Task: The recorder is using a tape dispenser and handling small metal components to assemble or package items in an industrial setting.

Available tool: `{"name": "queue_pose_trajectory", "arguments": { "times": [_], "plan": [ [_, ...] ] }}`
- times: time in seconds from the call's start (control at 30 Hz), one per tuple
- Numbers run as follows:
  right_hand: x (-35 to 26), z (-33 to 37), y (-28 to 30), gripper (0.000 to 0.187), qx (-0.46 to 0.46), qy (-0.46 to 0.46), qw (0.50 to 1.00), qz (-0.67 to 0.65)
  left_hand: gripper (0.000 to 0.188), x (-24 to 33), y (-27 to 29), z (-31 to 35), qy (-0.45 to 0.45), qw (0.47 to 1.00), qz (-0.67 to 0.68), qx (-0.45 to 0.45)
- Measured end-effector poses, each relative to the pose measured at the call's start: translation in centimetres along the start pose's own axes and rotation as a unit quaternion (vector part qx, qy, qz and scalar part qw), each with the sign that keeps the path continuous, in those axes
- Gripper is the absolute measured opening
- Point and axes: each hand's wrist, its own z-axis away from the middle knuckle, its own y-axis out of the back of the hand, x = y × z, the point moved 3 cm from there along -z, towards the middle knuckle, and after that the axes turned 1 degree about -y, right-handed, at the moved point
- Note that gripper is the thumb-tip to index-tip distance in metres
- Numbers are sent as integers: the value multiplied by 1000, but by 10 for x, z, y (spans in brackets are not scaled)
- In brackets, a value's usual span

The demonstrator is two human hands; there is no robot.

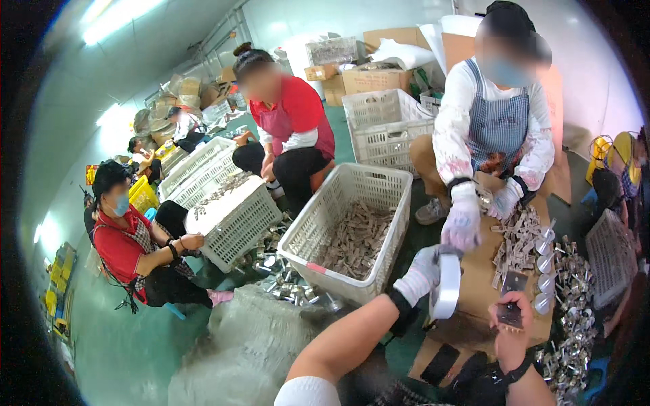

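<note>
My left hand, in a pale work glove, is closed on a white roll with a wide, smooth rim, like a roll of tape. A co-worker's gloved hand hangs just beyond it. My bare right hand grips a small dark flat metal piece between thumb and fingers. Just above those fingers shows another flat grey piece; whether the two are joined I cannot tell. Brown cardboard lies beneath, bearing a pile of small grey strips and several round silvery pieces.
A white crate of grey strips stands left of my left arm. Shiny metal parts are heaped at the right. Near me lies a black phone-like slab. Several co-workers sit around; one faces me. A plastic sack lies at lower left.
</note>
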Motion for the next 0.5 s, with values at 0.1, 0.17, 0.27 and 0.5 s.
{"name": "queue_pose_trajectory", "arguments": {
  "times": [0.1, 0.17, 0.27, 0.5],
  "plan": [
    [-4, 3, -12, 24, -33, 45, 995, -85, 21, 1, -28, -13, 44, 993, 110, -13],
    [-2, 8, -20, 25, -83, 63, 991, -88, 20, 3, -41, -11, -112, 991, -71, -15],
    [-10, 9, -51, 37, -206, 170, 959, 93, 28, -3, -12, -22, -42, 997, 28, -51],
    [-18, 14, -80, 45, -297, 274, 907, 120, 17, -15, -26, -44, -57, 997, -9, 47]
  ]
}}
